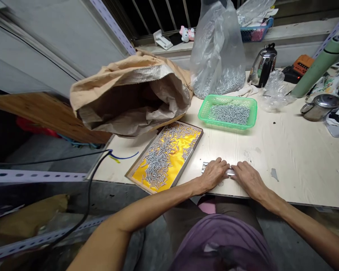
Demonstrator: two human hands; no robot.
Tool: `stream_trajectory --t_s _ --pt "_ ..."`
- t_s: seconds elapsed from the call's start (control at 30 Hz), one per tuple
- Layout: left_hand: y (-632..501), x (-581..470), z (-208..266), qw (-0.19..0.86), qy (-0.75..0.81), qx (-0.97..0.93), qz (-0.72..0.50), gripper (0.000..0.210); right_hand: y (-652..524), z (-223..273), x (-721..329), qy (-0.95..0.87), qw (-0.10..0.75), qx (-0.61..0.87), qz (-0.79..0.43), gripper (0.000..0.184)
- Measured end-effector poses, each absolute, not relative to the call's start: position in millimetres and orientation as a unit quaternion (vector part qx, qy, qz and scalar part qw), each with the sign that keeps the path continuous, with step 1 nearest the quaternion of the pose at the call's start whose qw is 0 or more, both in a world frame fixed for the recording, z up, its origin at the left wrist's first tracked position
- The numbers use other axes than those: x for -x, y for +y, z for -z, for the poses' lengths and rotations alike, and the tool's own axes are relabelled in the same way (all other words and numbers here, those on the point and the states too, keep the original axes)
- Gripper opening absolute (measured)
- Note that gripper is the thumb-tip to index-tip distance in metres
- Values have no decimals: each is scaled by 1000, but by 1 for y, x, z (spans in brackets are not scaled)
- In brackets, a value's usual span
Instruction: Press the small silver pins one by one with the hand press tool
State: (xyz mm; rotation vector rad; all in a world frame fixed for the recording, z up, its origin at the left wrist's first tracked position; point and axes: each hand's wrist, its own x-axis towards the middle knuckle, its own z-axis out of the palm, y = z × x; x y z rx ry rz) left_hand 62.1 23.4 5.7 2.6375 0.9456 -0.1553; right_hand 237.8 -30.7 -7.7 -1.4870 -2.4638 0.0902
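A narrow shiny metal strip (230, 172) lies low over the table near its front edge, partly covered by both hands. My left hand (214, 174) is closed over its left part, and a metal end with holes (204, 167) sticks out beyond the fingers. My right hand (248, 177) has its fingers closed around the right end, which is hidden. A short bare stretch shows between the hands. Left of them is a shallow tray (178, 174) with a yellow bottom and many small metal pins or screws (158, 160). Farther back stands a green plastic basket (227, 125) of similar small metal parts (230, 114).
A large open paper sack (130, 94) leans over the table's left side. Behind the basket stands a clear plastic bag (219, 52) of metal parts. A steel kettle (264, 66), a green tube (319, 69) and a steel cup (322, 106) are at the right. A black cable (90, 188) hangs left.
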Motion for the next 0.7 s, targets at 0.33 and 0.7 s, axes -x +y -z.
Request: stream_trajectory --t_s 0.33,0.7 --pt "-46 -56 40 185 319 -915 -163 37 7 5 -264 -834 93 541 -47 22" --pt "-55 -61 52 241 377 -882 -147 38 14 -19 -172 -945 28 303 -122 8"
